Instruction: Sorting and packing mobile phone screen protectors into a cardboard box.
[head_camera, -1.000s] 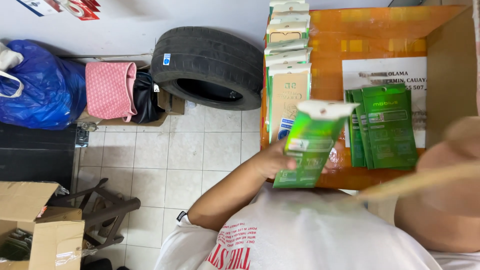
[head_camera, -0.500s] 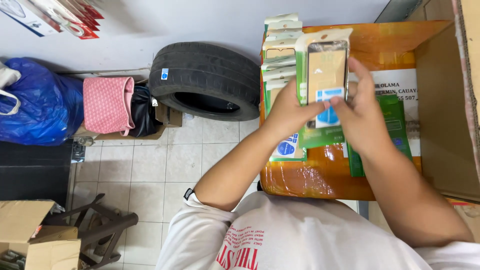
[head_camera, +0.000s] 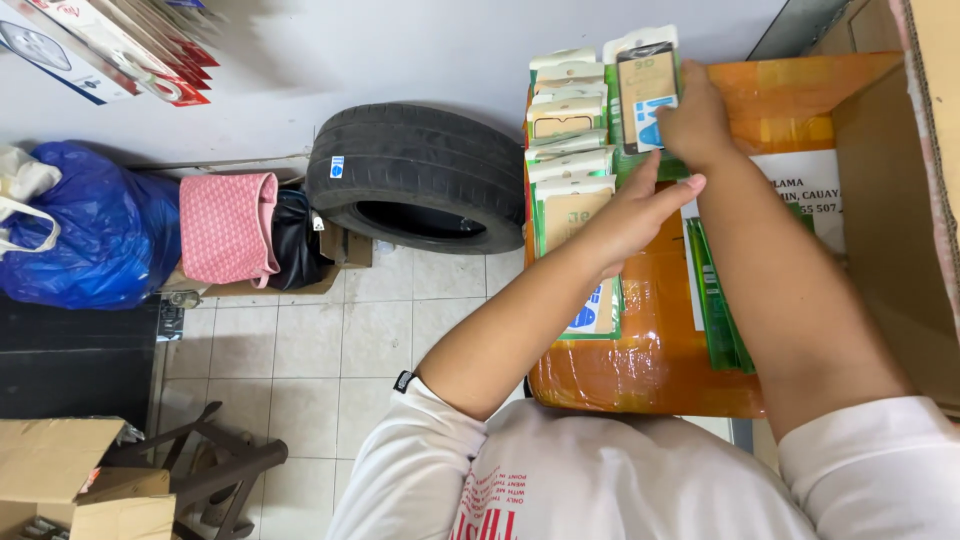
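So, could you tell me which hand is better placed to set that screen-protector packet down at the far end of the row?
The right hand, probably: it already grips the packet beside the far end of the row of packets. The left hand is open, nearer the body.

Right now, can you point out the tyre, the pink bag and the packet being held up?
tyre (head_camera: 420, 165), head view, on its upper tread.
pink bag (head_camera: 228, 228), head view, middle of its side.
packet (head_camera: 646, 85), head view, on its clear window, held by the right hand (head_camera: 695, 125).
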